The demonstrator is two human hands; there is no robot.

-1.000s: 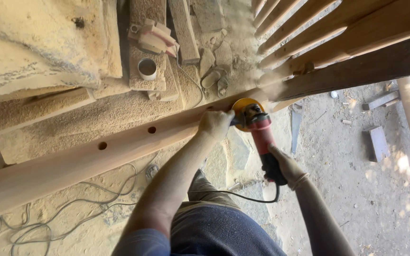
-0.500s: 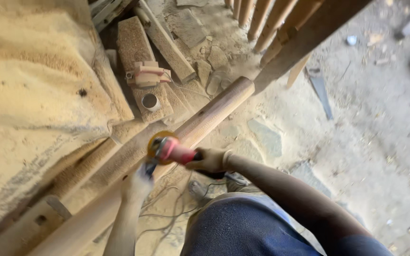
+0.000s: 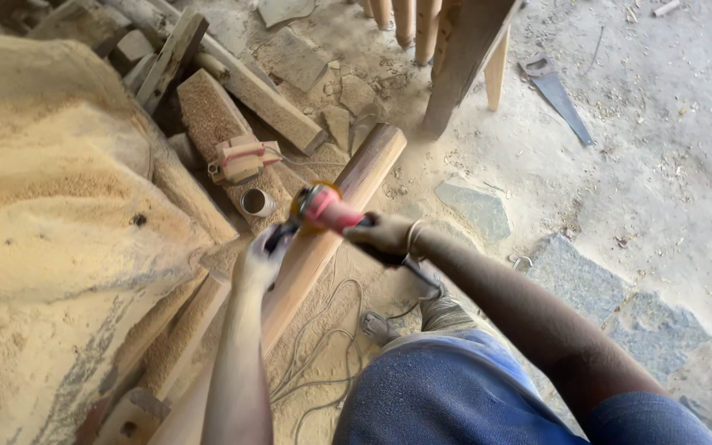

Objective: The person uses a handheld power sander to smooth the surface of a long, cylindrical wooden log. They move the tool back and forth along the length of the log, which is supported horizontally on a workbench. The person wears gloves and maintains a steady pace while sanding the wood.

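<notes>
A great heap of sawdust [image 3: 59, 189] fills the left side, spread over low planks. The floor [image 3: 661, 148] to the right is pale, dusty earth with flat grey stones [image 3: 574, 276] set into it.

A long rounded wooden beam [image 3: 323, 239] runs diagonally from the bottom left up to its cut end near the top centre, lying along the edge of the sawdust heap. Past that end stand several upright wooden posts [image 3: 455, 49]. Rough timber offcuts [image 3: 249, 82] lie at the top left, dusted with sawdust.

The person's legs, in blue trousers [image 3: 447, 395], fill the bottom centre. The right hand [image 3: 385, 235] has its grip closed around the body of a red angle grinder [image 3: 331, 213], just right of the beam. The left hand [image 3: 261, 259] has its grip wrapped around the grinder's dark side handle, over the beam's left edge. The grinder's yellow-guarded head sits on the beam's upper surface, about a third of the way down from the cut end.

A thin cable [image 3: 323, 338] loops over the floor below the beam. A handsaw [image 3: 558, 91] lies on the floor at the top right. A small round tin [image 3: 255, 202] sits in the sawdust just left of the grinder.
</notes>
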